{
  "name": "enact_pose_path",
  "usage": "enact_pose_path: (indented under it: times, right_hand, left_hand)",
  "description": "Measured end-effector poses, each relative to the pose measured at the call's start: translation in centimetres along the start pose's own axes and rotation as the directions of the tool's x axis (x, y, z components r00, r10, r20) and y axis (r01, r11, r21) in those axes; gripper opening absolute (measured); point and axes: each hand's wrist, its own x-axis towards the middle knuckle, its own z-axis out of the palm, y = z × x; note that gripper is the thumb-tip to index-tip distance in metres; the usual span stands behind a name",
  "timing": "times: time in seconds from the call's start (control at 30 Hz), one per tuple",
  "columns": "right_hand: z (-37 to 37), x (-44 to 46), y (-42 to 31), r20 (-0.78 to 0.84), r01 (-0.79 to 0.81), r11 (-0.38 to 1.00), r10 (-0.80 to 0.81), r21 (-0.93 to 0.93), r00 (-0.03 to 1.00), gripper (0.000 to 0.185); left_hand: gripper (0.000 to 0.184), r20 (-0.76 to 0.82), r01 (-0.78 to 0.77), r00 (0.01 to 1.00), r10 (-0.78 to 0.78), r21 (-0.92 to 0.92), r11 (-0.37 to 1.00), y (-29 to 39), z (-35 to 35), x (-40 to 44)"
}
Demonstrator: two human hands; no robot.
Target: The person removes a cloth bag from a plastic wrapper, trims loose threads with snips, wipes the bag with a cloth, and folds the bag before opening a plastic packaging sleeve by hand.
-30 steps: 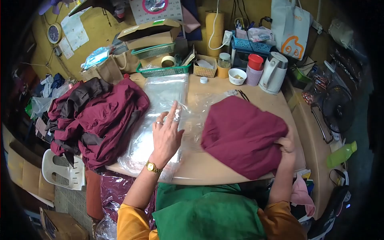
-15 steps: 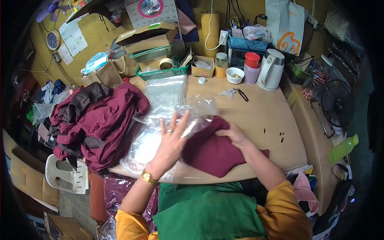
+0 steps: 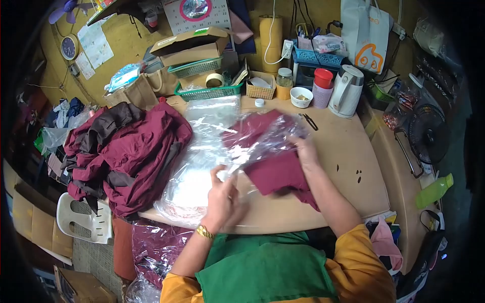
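Yellow wall [image 3: 126,45] behind a tan table [image 3: 353,197]

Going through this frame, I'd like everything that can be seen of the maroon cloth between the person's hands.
The maroon cloth looks like plain, soft fabric, bunched or folded into a compact bundle above the table, slightly blurred. Its upper part shows through shiny clear plastic; the lower part is uncovered, with a corner trailing toward the near right. The right hand is against its right side; whether the left hand touches it is unclear.
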Motion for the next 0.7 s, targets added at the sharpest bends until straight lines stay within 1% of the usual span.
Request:
enact_pose_path:
  times: [0.03,0.07,0.1,0.13,0.17,0.2,0.23,0.27,0.3,0.33,0.37,0.4,0.43,0.47,0.5,0.53,0.57,0.6,0.63,0.67,0.7]
  right_hand:
    - [0.5,-0.6,-3.3,-0.032,0.144,0.965,-0.154,-0.218,0.987,0.037]
    - [0.7,-1.1,-5.6,0.033,0.437,0.635,-0.544,-0.636,0.838,0.036]
    - [0.9,-1.7,-7.5,0.272,0.504,0.073,-0.771,-0.861,0.575,0.036]
    - [1.8,-3.1,-9.5,0.382,0.571,0.146,-0.608,-0.808,0.696,0.033]
    - [2.7,-4.7,-10.3,0.489,0.611,0.236,-0.417,-0.756,0.766,0.030]
    - [2.8,-5.7,-9.3,0.530,0.546,0.428,-0.169,-0.720,0.831,0.025]
    - [3.1,-6.5,-8.7,0.666,0.562,0.495,0.047,-0.663,0.744,0.029]
    - [4.2,-6.2,-10.8,0.622,0.364,0.505,0.643,-0.783,0.446,0.039]
    - [3.4,-6.1,-9.7,0.617,0.361,0.500,0.643,-0.787,0.454,0.039]
    - [2.1,-5.8,-6.9,0.650,0.254,0.608,0.621,-0.753,0.438,0.044]
    - [1.1,-5.5,-3.9,0.733,0.432,0.594,0.512,-0.679,0.449,0.048]
    - [0.1,-5.2,-1.0,0.802,0.597,0.535,0.392,-0.597,0.451,0.051]
    - [-0.6,-4.8,2.1,0.913,0.898,0.199,0.203,-0.393,0.354,0.055]
    - [-1.0,-4.4,4.9,0.924,0.926,0.136,0.209,-0.351,0.320,0.065]
    - [0.5,-4.1,5.3,0.808,0.858,0.133,0.431,-0.497,0.401,0.070]
    - [1.5,-3.6,6.0,0.732,0.800,0.055,0.444,-0.598,0.516,0.070]
    - [2.5,-3.0,6.4,0.643,0.725,-0.021,0.446,-0.688,0.623,0.070]
    - [3.4,-2.2,6.7,0.647,0.728,-0.022,0.443,-0.685,0.621,0.070]
    - [4.3,-1.3,6.6,0.511,0.569,-0.017,0.421,-0.822,0.750,0.072]
    - [5.1,-0.5,6.5,0.348,0.383,-0.006,0.401,-0.924,0.847,0.073]
    - [5.8,0.1,7.0,0.348,0.382,-0.006,0.401,-0.924,0.848,0.073]
  left_hand:
    - [0.069,0.060,-0.010,0.998,0.014,-0.068,0.998,1.1,0.1,-0.2]
    - [0.071,0.050,-0.081,0.995,0.087,-0.101,0.992,3.1,0.1,0.0]
    - [0.073,0.038,-0.151,0.987,0.158,-0.135,0.979,4.7,0.3,0.2]
    - [0.073,0.038,-0.152,0.987,0.159,-0.139,0.978,5.8,0.6,0.5]
    - [0.075,0.052,-0.170,0.983,0.177,-0.115,0.979,6.7,0.9,0.8]
    - [0.078,0.068,-0.190,0.978,0.196,-0.091,0.978,7.2,0.9,1.0]
    - [0.078,0.071,-0.197,0.976,0.204,-0.096,0.976,7.4,0.8,1.1]
    - [0.079,0.086,-0.232,0.967,0.238,-0.078,0.970,7.6,0.8,1.2]
    - [0.080,0.102,-0.265,0.957,0.270,-0.061,0.962,7.6,0.8,1.1]
    - [0.083,0.212,-0.236,0.944,0.255,-0.110,0.966,7.5,0.7,0.4]
    - [0.083,0.211,-0.237,0.943,0.257,-0.113,0.965,7.3,0.7,-0.1]
    - [0.086,0.318,-0.263,0.900,0.298,-0.148,0.953,7.1,0.9,-0.5]
    - [0.089,0.418,-0.284,0.844,0.336,-0.184,0.941,6.9,1.1,-0.8]
    - [0.089,0.415,-0.284,0.846,0.335,-0.180,0.942,6.9,1.3,-1.1]
    - [0.088,0.506,-0.272,0.787,0.354,-0.230,0.934,6.9,1.5,-1.3]
    - [0.087,0.588,-0.253,0.718,0.372,-0.277,0.927,6.9,1.8,-1.5]
    - [0.087,0.588,-0.255,0.719,0.370,-0.272,0.928,6.9,2.3,-1.8]
    - [0.087,0.568,-0.259,0.714,0.408,-0.326,0.909,6.8,2.9,-2.1]
    - [0.086,0.546,-0.263,0.710,0.445,-0.381,0.886,6.8,3.3,-2.2]
    - [0.086,0.588,-0.216,0.690,0.422,-0.389,0.895,7.0,3.1,-2.2]
    - [0.086,0.587,-0.217,0.690,0.423,-0.390,0.895,6.9,3.3,-2.2]
